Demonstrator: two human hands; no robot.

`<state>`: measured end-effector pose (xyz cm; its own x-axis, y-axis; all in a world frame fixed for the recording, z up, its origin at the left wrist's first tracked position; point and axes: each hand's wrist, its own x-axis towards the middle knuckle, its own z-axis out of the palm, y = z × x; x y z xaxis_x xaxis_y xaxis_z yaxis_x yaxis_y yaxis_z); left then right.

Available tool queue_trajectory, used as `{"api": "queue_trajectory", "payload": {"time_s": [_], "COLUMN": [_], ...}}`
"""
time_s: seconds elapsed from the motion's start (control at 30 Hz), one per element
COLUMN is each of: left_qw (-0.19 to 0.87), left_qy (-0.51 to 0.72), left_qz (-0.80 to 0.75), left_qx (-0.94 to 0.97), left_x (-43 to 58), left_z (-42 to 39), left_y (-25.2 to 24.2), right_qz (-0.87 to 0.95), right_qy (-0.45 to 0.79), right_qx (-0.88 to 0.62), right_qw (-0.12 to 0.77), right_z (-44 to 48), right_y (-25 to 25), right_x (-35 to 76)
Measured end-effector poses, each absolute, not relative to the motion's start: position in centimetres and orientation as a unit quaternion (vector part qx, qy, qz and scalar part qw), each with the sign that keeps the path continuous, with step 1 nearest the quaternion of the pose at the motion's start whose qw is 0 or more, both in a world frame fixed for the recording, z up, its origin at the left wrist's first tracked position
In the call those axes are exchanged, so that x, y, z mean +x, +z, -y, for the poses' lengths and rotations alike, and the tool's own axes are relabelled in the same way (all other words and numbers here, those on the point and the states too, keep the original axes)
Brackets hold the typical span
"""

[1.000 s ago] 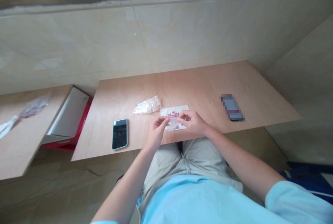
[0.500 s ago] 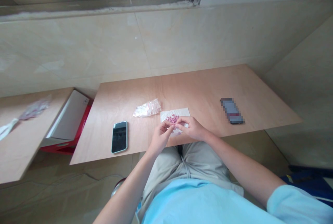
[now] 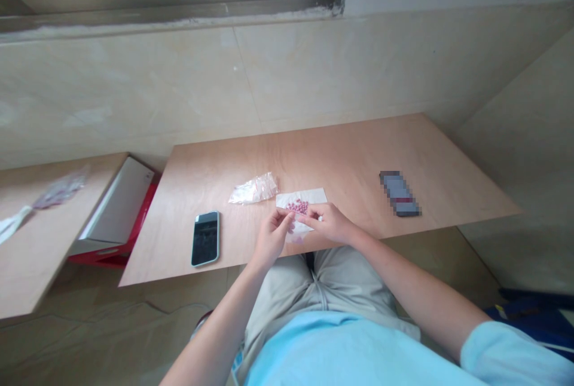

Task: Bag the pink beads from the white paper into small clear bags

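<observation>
Left hand point(image 3: 271, 235) and right hand point(image 3: 330, 223), fingertips pinched closed, meet over pink beads point(image 3: 298, 206) heaped on a paper sheet point(image 3: 314, 195), apparently to stop them rolling across the counter point(image 3: 350, 153); whatever they grip is too small to see.

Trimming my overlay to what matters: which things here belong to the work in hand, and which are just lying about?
In hand: pink beads; white sheet under them; left hand and right hand, fingers pinched at its near edge.
Lying about: clear bag, phone, dark flat object, white box at far left.

Pink beads point(image 3: 298, 206) heaped on white sheet point(image 3: 314, 195)
</observation>
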<state>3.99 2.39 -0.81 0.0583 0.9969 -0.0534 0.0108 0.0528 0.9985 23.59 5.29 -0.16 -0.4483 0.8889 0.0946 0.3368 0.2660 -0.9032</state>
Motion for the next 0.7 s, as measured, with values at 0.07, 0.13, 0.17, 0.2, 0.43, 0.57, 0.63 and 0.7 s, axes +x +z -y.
{"api": "queue_trajectory", "payload": {"time_s": [0.07,0.13,0.17,0.2,0.43,0.57,0.63,0.7], "left_qw": [0.519,0.517,0.515,0.513,0.497,0.484,0.47,0.459], "left_qy": [0.474,0.475,0.476,0.478,0.509,0.507,0.497,0.478], "left_qz": [-0.502,-0.504,-0.506,-0.506,-0.498,-0.51,-0.518,-0.523], "left_qx": [0.505,0.504,0.502,0.502,0.496,0.498,0.514,0.536], "left_x": [4.1,4.2,4.3,4.4,5.0,5.1,5.1,4.9], "left_z": [-2.4,-2.3,-2.2,-2.2,-1.7,-1.2,-1.0,-1.0], "left_y": [-0.8,-1.1,-1.2,-1.3,-1.3,-0.6,-0.3,-0.1], "right_qz": [0.73,0.727,0.726,0.724,0.615,0.519,0.495,0.474], "right_qy": [0.438,0.442,0.448,0.459,0.635,0.735,0.739,0.733], "right_qx": [-0.423,-0.428,-0.428,-0.427,-0.368,-0.327,-0.336,-0.353], "right_qw": [0.311,0.304,0.298,0.29,0.289,0.29,0.309,0.336], "right_z": [-5.3,-5.3,-5.3,-5.3,-5.1,-4.3,-4.2,-4.8], "right_y": [-0.2,-0.2,-0.2,-0.2,-1.2,-1.9,-2.3,-2.9], "right_x": [23.5,23.5,23.6,23.6,22.9,21.5,21.2,21.5]}}
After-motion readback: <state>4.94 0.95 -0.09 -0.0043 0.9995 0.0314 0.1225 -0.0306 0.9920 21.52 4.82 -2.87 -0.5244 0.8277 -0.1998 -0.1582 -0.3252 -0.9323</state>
